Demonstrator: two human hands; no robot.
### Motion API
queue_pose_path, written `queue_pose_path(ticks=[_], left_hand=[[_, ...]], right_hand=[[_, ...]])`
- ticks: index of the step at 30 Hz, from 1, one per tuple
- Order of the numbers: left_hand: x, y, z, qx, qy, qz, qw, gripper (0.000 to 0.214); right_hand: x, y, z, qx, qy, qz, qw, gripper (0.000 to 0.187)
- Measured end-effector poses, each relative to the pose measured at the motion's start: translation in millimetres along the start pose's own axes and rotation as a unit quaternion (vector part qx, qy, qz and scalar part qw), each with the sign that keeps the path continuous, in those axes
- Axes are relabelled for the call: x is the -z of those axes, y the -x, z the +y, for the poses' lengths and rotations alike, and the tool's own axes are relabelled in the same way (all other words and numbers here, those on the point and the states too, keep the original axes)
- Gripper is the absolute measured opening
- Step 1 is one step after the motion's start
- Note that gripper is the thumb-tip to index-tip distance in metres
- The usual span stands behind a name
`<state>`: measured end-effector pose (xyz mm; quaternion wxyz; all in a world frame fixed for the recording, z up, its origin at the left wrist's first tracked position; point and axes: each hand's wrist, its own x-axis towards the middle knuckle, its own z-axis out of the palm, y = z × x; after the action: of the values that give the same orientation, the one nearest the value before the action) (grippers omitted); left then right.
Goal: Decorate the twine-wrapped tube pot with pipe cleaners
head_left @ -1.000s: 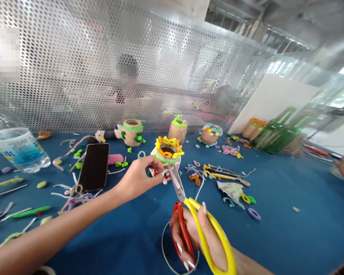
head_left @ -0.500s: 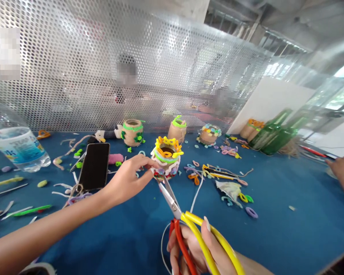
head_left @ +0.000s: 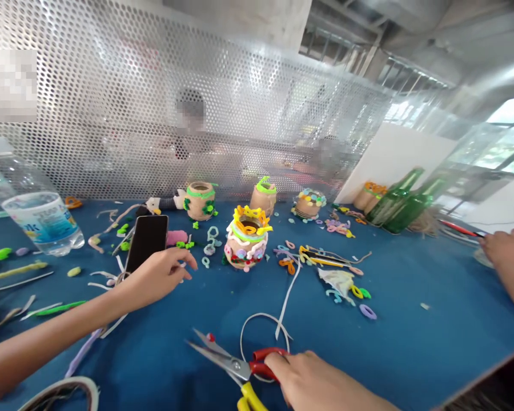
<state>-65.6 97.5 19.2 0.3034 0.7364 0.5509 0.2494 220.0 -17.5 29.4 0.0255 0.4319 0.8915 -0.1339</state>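
My right hand (head_left: 302, 374) is low at the front, closed on the red handle of the scissors (head_left: 240, 366). The scissors lie low over the table, their blades slightly apart and pointing left. A small red bit shows on one blade. My left hand (head_left: 163, 274) hovers beside the phone (head_left: 148, 241), fingers loosely bent and apart, with nothing visible in them. To its right, and apart from it, stands a twine-wrapped jar (head_left: 247, 246) decorated with yellow and orange loops, a white wavy band and red and purple pieces. A white cord (head_left: 288, 299) lies behind the scissors.
More decorated jars (head_left: 200, 202) stand along the perforated metal screen (head_left: 240, 103). Green bottles (head_left: 411, 208) lean at the right, near another person's hand (head_left: 508, 257). Pipe-cleaner pieces (head_left: 338, 226) are scattered about. A cut plastic bottle (head_left: 45, 222) and a tape roll (head_left: 92, 394) are at left.
My left hand has let go of the decorated jar and drawn back left. My right hand has lowered the scissors toward the table, and their blades have swung to point left.
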Motion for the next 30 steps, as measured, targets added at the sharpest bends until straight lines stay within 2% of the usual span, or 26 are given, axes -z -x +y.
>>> queue_pose_path(ticks=[2, 4, 5, 8, 11, 14, 17, 19, 20, 21, 24, 26, 28, 30], left_hand=[[-2.0, 1.5, 8.9, -0.019, -0.023, 0.012, 0.999, 0.018], [-2.5, 1.6, 17.7, -0.029, -0.023, 0.027, 0.999, 0.019], [-2.0, 1.3, 21.1, -0.031, -0.015, 0.034, 0.999, 0.019], [1.4, -0.3, 26.0, -0.03, 0.019, 0.05, 0.998, 0.021], [4.2, -1.3, 26.5, -0.019, 0.033, 0.049, 0.998, 0.026], [0.4, -1.4, 27.3, -0.028, -0.028, 0.024, 0.999, 0.035], [-10.7, -1.9, 29.1, -0.075, -0.087, 0.026, 0.993, 0.032], [-18.9, -2.7, 31.8, -0.136, -0.094, 0.057, 0.985, 0.015], [-22.4, -3.3, 33.8, -0.18, -0.101, 0.077, 0.976, 0.013], [-25.3, -4.0, 36.0, -0.228, -0.114, 0.095, 0.962, 0.02], [-30.6, -6.3, 41.8, -0.335, -0.17, 0.127, 0.918, 0.031], [-32.2, -7.9, 42.6, -0.339, -0.166, 0.122, 0.918, 0.026], [-33.1, -9.3, 41.4, -0.306, -0.128, 0.092, 0.939, 0.022], [-33.8, -10.5, 40.7, -0.265, -0.085, 0.051, 0.959, 0.021]], right_hand=[[-2.1, -12.1, -8.5, 0.049, 0.112, 0.001, 0.992, 0.019], [-3.8, -19.7, -16.0, 0.078, 0.148, 0.001, 0.986, 0.014], [-3.9, -21.1, -19.3, 0.079, 0.15, 0.008, 0.986, 0.018], [0.9, -19.4, -25.3, 0.025, 0.134, 0.067, 0.988, 0.034], [14.2, -21.8, -16.8, -0.003, 0.093, 0.139, 0.986, 0.021], [28.3, -40.6, 13.6, 0.002, 0.017, 0.23, 0.973, 0.011], [33.6, -69.9, 55.1, -0.035, -0.11, 0.351, 0.929, 0.006], [32.9, -88.2, 77.9, -0.062, -0.227, 0.412, 0.881, 0.019], [32.2, -95.8, 86.1, -0.073, -0.276, 0.428, 0.858, 0.031], [31.6, -102.2, 91.8, -0.081, -0.316, 0.433, 0.84, 0.042], [30.6, -114.5, 97.8, -0.087, -0.383, 0.419, 0.819, 0.058], [29.6, -117.9, 96.6, -0.082, -0.398, 0.428, 0.808, 0.055], [27.6, -118.3, 94.8, -0.074, -0.396, 0.454, 0.795, 0.047], [24.6, -116.4, 93.3, -0.059, -0.382, 0.469, 0.794, 0.037]])
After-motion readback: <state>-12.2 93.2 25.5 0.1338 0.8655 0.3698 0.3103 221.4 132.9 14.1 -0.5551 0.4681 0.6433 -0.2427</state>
